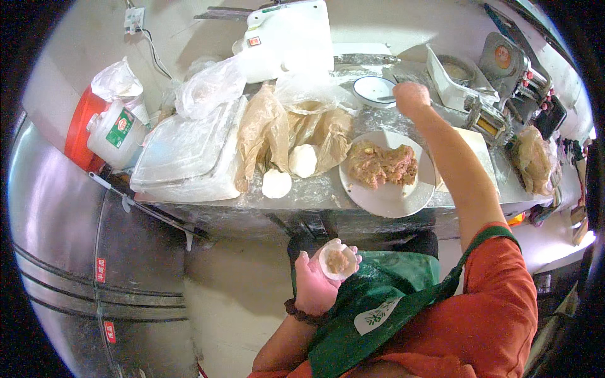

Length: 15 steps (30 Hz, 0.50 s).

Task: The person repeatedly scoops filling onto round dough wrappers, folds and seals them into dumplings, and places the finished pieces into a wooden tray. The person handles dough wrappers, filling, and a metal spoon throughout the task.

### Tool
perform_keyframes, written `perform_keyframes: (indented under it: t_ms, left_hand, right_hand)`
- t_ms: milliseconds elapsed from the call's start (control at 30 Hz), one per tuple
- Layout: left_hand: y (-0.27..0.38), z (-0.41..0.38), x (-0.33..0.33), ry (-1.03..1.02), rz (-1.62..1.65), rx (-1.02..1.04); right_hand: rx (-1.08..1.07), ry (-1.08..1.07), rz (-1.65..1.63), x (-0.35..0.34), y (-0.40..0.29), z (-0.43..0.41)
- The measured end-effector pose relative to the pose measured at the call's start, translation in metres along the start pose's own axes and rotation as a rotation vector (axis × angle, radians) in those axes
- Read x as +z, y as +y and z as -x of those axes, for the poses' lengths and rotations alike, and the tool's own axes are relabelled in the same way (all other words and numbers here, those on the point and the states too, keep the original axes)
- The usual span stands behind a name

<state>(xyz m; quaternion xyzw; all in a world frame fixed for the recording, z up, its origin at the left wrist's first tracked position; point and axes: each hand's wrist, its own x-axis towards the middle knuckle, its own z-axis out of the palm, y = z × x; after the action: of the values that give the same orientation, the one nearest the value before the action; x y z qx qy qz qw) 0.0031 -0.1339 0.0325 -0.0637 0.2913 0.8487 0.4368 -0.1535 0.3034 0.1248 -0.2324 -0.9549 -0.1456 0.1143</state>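
My left hand (315, 279), low in front of the green apron, holds a round dough wrapper (350, 273) on its palm and fingers. A lump of meat filling (337, 261) sits in the middle of that wrapper. My right hand (412, 98) reaches across the table, closed on a thin utensil (387, 98) whose end lies in a white enamel bowl (371, 88) with a blue rim. Under my right forearm, a large plate (384, 208) bears a mound of minced meat filling (380, 163). Left of it are round wrappers (277, 184) by an open brown plastic bag (326, 130).
A plastic-covered lidded box (189, 151) stands left on the floury metal table (316, 189), whose front edge faces me. A white machine (288, 42) is at the back. Right are a white bin (461, 87), a dough-rolling machine (489, 120) and a board (477, 151).
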Motion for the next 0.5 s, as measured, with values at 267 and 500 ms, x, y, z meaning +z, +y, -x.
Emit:
perform_keyframes:
  t_ms: [267, 500]
  left_hand:
    - [-0.002, -0.029, 0.003, -0.150, 0.099, 0.022]
    - [-0.015, -0.039, 0.043, -0.231, 0.037, -0.077]
  right_hand:
    - [-0.059, -0.015, -0.500, -0.058, 0.026, 0.092]
    - [-0.104, -0.688, -1.270, -0.099, -0.027, 0.253]
